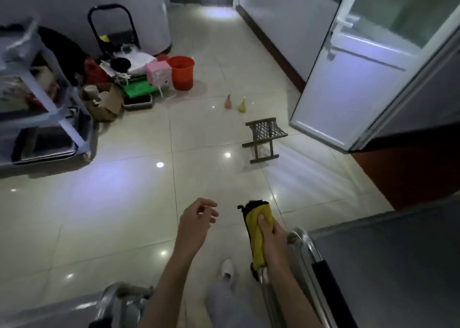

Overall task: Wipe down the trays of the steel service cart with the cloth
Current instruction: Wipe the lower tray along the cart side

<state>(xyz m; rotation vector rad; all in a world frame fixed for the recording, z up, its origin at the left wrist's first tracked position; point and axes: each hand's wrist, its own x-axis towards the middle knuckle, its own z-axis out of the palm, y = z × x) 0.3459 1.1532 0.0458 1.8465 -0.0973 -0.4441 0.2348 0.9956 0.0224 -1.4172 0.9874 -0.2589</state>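
My right hand [271, 230] grips a folded yellow cloth [256, 238] with a black edge, held over the floor beside the steel service cart's handle [305, 243]. The cart's top tray [388, 258] fills the lower right, grey and bare. My left hand [199, 215] hovers to the left of the cloth with fingers loosely curled and nothing in it. Another steel cart part [119, 302] shows at the bottom left.
A small wooden stool [265, 138] stands on the tiled floor ahead. A grey shelf rack [44, 118] with trays is at the left, next to boxes, a red bucket [183, 72] and a hand trolley [114, 28]. An open white door [353, 78] is at the right.
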